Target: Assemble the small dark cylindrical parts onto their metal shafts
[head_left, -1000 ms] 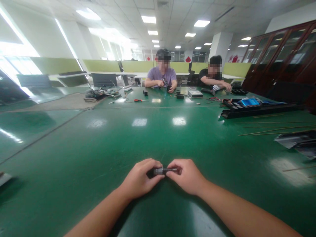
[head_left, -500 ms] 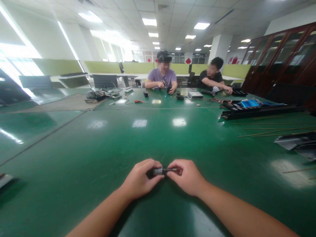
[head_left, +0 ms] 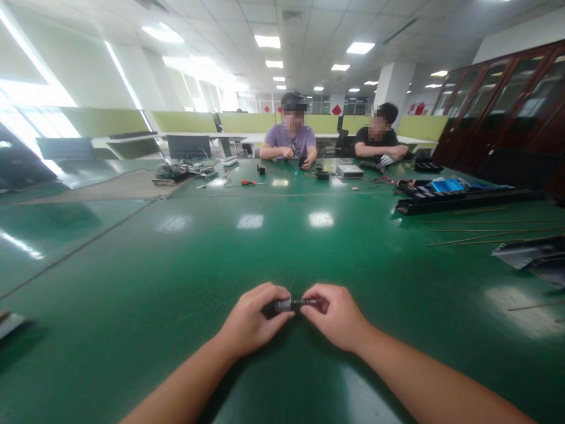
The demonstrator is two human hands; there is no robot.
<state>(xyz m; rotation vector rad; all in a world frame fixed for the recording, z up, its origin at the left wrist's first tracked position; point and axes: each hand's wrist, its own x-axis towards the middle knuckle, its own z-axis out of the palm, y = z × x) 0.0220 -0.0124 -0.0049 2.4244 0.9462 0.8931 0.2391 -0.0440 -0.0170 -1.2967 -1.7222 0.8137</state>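
Here, the left hand (head_left: 251, 318), curled nearly closed, is clasping the thicker end of a small grey-and-black part (head_left: 285, 305) over a green tabletop (head_left: 247, 259), while the right hand (head_left: 338, 318) is pinching its thinner end.

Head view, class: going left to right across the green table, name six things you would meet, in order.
Pile of parts, left hand, small held part, right hand, blue item, dark pieces at the right edge.
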